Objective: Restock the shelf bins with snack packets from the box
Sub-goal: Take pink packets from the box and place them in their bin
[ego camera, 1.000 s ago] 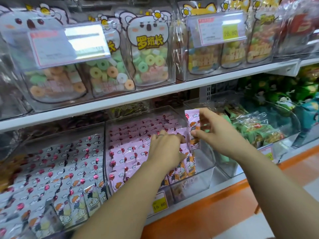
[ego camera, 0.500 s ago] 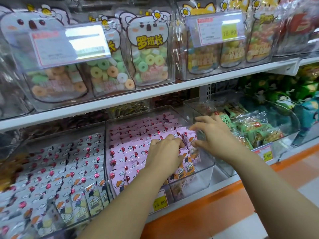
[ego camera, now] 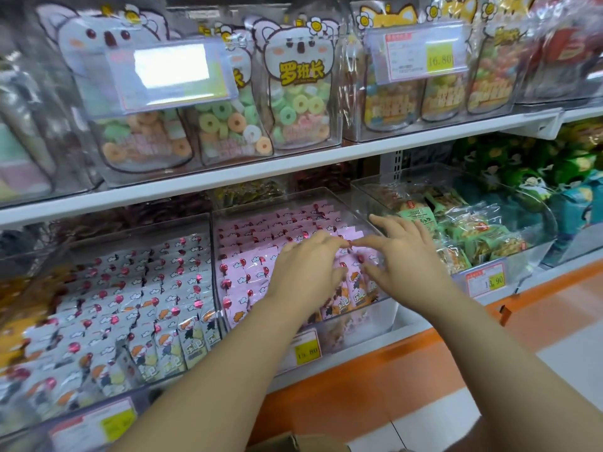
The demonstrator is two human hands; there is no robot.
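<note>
Change: one of the pink snack packets (ego camera: 254, 265), held up by the right hand (ego camera: 404, 256) a second ago, now sits in the row at the right end of the middle bin (ego camera: 375, 321); judged one more stocked.
Left hand (ego camera: 306, 272): fingers straight, resting on packet tops, gripping nothing.
Right hand: fingers spread, pressing the same row.
Packet axis: on end inside the bin, long axis rising from its floor, leaning backward; printed faces frontward.

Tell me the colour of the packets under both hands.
The packets are pink with red balloons and white clouds, clearest in the head view.
</note>
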